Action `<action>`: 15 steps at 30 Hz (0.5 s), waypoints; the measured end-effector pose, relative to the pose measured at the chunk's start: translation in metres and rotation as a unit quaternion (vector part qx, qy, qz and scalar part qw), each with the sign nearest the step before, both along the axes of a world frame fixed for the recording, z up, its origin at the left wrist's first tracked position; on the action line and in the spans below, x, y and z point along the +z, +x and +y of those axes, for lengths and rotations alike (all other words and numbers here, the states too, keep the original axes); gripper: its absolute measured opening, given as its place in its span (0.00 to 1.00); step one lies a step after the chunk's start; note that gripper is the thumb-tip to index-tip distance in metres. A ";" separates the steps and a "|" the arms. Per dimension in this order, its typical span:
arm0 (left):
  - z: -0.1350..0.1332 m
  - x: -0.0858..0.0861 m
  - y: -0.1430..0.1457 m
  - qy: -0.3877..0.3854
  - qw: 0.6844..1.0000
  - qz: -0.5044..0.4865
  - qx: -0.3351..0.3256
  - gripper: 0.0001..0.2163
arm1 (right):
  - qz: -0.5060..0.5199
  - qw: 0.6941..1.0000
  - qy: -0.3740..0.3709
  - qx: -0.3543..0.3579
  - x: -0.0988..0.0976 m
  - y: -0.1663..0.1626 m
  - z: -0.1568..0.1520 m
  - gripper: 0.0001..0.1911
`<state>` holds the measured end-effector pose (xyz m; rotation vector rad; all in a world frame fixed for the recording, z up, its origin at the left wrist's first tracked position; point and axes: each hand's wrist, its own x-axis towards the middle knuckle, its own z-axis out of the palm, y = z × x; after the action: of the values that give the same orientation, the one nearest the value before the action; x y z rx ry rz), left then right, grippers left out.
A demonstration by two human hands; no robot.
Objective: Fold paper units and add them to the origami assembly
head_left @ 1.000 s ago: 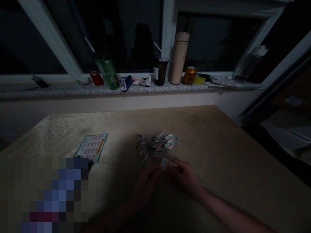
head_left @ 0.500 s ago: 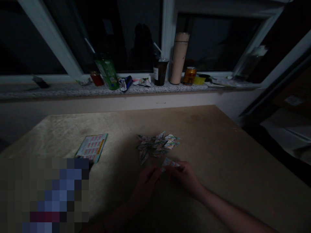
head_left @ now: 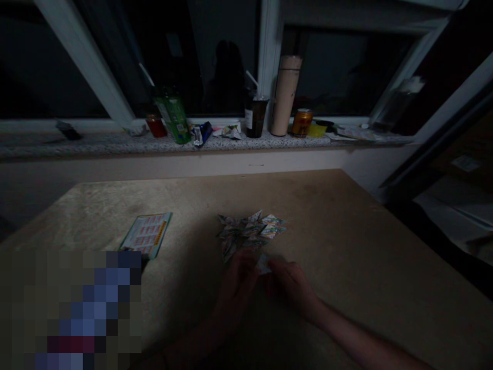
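Observation:
A small piece of folded printed paper (head_left: 264, 263) is held between my two hands, low over the near middle of the table. My right hand (head_left: 289, 280) pinches its right side between thumb and fingers. At the left side, my left hand (head_left: 239, 275) has its fingers bent against the paper; dim light blurs their exact grip. Just beyond my hands lies a cluster of several pointed, folded paper pieces (head_left: 252, 228), printed in green, red and white. My left fingers overlap the cluster's near edge in view.
A stack of flat printed sheets (head_left: 146, 234) lies on the table (head_left: 327, 221) at left. Along the granite windowsill (head_left: 215, 145) stand a green bottle (head_left: 175, 121), a dark cup with a straw (head_left: 254, 115), a pink flask (head_left: 285, 97) and an orange can (head_left: 302, 123). A pixelated patch covers the lower left.
My left hand has shifted slightly up, with its fingers raised and more spread over the paper. The held paper has turned and shows less of its printed face. The cluster stays put.

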<state>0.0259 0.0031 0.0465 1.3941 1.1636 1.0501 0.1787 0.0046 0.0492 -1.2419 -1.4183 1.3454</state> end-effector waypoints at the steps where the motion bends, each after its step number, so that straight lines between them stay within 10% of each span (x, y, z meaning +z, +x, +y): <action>1: 0.000 0.001 0.000 0.035 0.999 0.022 -0.011 0.18 | -0.008 1.000 0.004 -0.001 -0.001 0.000 0.000 0.31; 6: 0.000 -0.001 0.000 0.130 0.983 0.127 -0.042 0.17 | -0.113 0.989 0.089 0.015 -0.008 0.000 0.001 0.26; 15: 0.005 -0.001 -0.001 0.053 0.995 0.084 -0.028 0.15 | -0.135 0.969 0.207 -0.028 -0.002 0.005 0.000 0.07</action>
<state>0.0244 0.0080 0.0454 1.6140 1.1972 0.9820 0.1835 0.0050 0.0474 -1.1983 -1.7311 0.8039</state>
